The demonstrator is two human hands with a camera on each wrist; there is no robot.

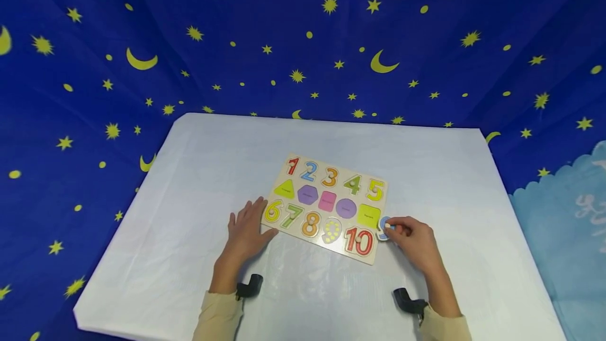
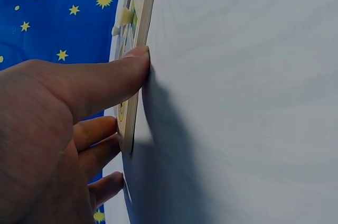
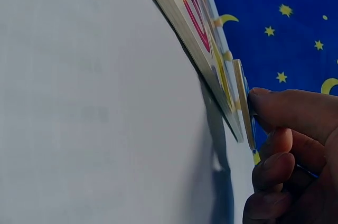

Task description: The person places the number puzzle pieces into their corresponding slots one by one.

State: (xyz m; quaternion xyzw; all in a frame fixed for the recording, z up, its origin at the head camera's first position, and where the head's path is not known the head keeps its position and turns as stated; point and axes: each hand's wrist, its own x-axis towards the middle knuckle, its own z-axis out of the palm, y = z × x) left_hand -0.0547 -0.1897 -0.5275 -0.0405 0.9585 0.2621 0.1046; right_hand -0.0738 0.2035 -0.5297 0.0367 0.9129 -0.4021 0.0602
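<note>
A wooden number puzzle board [image 1: 347, 222] lies at a slant on the table, most of its knobbed numbers seated. In the bottom row, the 9 slot [image 1: 332, 230] shows yellow dots and holds no piece. My right hand [image 1: 418, 243] pinches the blue number 9 piece [image 1: 382, 230] by its knob at the board's right edge; the right wrist view shows this piece [image 3: 244, 105] edge-on, raised off the table. My left hand [image 1: 246, 233] rests at the board's lower left corner, its thumb [image 2: 129, 68] touching the front edge and its fingers spread along the left side.
The white table [image 1: 213, 157] extends around the board on all sides. Behind it hangs a blue cloth [image 1: 227, 9] with yellow moons and stars. Black wrist mounts [image 1: 251, 286] sit on both forearms, near the beige sleeves.
</note>
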